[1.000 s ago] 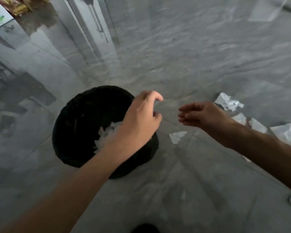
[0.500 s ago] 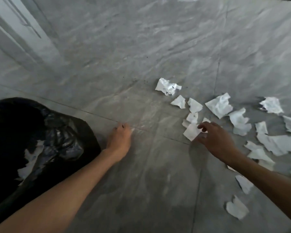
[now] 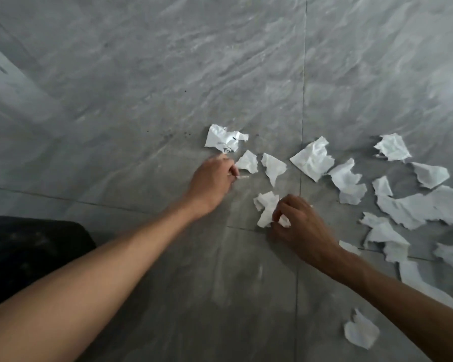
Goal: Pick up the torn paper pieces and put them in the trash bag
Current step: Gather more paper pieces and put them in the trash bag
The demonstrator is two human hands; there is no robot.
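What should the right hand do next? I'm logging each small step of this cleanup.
Probably lift. The right hand is closed on a crumpled paper piece on the floor; the trash bag sits lower left, so carrying it there seems next.

Floor (image 3: 168, 74) of large grey, marble-veined tiles with thin dark grout lines (image 3: 304, 87); glossy surface with soft diffuse reflections; pale band at upper left.
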